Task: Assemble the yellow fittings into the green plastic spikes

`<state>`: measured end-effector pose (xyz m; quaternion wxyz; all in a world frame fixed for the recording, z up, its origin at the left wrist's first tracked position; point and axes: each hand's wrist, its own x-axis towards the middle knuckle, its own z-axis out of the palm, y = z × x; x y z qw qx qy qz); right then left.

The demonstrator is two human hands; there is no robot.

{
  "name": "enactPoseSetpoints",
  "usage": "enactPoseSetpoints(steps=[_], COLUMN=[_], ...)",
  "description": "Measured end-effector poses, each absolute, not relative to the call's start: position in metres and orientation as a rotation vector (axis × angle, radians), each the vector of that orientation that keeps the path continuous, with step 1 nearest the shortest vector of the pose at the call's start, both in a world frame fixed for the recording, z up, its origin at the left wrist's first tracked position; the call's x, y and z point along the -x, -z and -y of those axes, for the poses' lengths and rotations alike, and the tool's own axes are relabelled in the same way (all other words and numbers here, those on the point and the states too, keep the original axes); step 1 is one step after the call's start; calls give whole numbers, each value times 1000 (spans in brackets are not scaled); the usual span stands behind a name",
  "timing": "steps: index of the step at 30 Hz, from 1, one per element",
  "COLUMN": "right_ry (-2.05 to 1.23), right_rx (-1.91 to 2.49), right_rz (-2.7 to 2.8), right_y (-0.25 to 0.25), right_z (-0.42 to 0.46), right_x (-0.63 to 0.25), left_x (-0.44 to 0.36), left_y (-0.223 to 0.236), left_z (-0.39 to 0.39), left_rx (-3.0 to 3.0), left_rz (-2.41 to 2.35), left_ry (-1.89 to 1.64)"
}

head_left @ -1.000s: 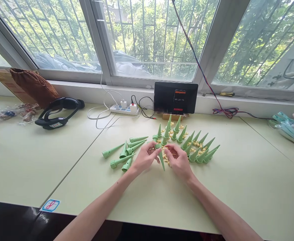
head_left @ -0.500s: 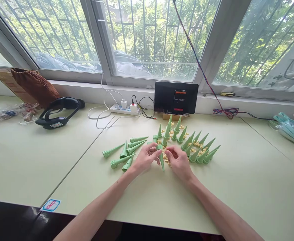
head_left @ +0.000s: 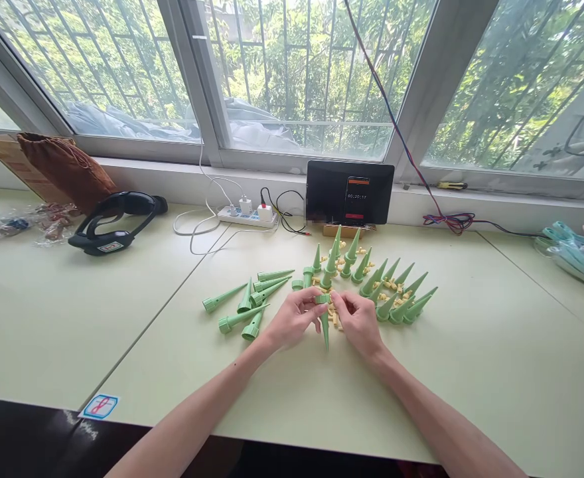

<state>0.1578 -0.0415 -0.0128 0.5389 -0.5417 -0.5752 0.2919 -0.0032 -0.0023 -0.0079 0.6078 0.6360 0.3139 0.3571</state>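
My left hand (head_left: 296, 317) is closed around the collar of a green plant watering spike (head_left: 325, 332), whose point faces down toward me. At the collar's right side, my right hand (head_left: 358, 322) pinches what looks like a small yellow valve, mostly hidden by the fingertips. Loose yellow valves (head_left: 335, 318) lie on the table behind and between my hands. Several green spikes (head_left: 242, 318) lie in a loose group to the left of my left hand. More spikes (head_left: 400, 313) stand or lean point-up beyond my right hand, with yellow valves among them.
A tablet (head_left: 350, 192) showing a timer leans at the window sill. Left of it are a power strip (head_left: 248, 216) with cables and a black headset (head_left: 115, 226). A brown pouch (head_left: 68, 169) stands far left; bagged items (head_left: 575, 249) lie far right.
The held spike has turned slightly, its point now straighter down, and moved a little toward me. My right fingertips have closed in from a small gap to the collar.
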Motion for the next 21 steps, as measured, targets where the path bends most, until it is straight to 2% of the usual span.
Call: enactPoseSetpoints(steps=[7,21], right_ry=[-752,-618], right_rx=[1239,1187], right_rz=[1350,1590], right_y=[8,17], right_z=[46,40], right_x=[-156,-161], left_x=[5,6], left_y=[4,4], left_z=[1,-2], left_rx=[-1365,-1142], left_rz=[-694,-694], left_ry=[-829,-851])
